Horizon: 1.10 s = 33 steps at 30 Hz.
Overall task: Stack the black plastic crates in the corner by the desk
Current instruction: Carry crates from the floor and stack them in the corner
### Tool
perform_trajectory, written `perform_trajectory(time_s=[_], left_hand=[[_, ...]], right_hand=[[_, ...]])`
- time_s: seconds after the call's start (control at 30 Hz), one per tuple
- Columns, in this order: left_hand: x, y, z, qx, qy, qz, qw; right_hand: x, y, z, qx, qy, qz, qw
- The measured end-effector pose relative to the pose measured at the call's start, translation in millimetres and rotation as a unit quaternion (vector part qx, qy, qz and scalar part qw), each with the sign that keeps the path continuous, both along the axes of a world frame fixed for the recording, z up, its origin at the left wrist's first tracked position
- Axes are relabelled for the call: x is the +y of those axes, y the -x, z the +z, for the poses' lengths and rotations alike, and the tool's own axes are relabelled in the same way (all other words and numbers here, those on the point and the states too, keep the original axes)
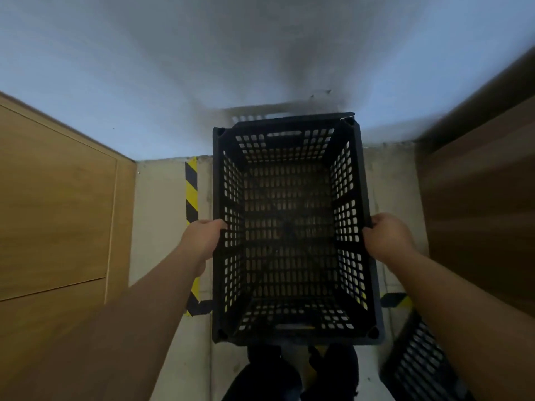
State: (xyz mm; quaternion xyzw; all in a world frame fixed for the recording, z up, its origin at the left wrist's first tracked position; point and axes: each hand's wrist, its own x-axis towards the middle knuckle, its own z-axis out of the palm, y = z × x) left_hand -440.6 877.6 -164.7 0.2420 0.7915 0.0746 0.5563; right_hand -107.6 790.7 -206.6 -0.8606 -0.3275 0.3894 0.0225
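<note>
Crate work fills the head view: a black plastic crate (292,227), open side up and perforated on all walls and floor, sits in the centre of the frame, its far short end toward 12 o'clock close to the pale wall (202,68) and its near short end toward 6 o'clock just above the person's dark shoes (289,371). Whether it rests on the floor or on another crate beneath it cannot be told from here.

At 9 o'clock of the crate, the left hand (202,240) grips the long left rim, thumb hooked over the top edge and fingers curled down the outer wall. At 3 o'clock, the right hand (388,238) grips the long right rim the same way, fingers wrapped round the edge.

A strip of yellow-and-black hazard tape (191,192) runs along the pale floor (162,204) just left of the crate, turning a corner near 7 o'clock; another piece shows at 4 o'clock. A wooden panel (58,198) stands at 9 o'clock of the frame, and a blurred brown wooden surface (477,198) at 3 o'clock. A second black perforated crate (417,369) lies at 5 o'clock, partly hidden behind the right forearm.
</note>
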Motion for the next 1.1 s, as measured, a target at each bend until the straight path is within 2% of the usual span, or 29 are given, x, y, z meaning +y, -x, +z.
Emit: perform_trajectory(time_s=[0.37,0.53,0.87,1.1], left_hand=[[-8,3,-13,0.02,0.01,-0.023,0.999],[-25,-18,20,0.057,-0.011,-0.083,0.995],[-65,-65,105,0.048,-0.029,-0.19,0.98],[-87,-105,149,0.059,-0.033,-0.275,0.959]], right_hand=[[1,6,-1,0.037,0.021,0.002,0.999],[-4,19,32,0.089,0.036,-0.011,0.995],[-60,24,117,0.123,0.034,-0.055,0.99],[-118,4,164,0.134,0.041,-0.162,0.977]])
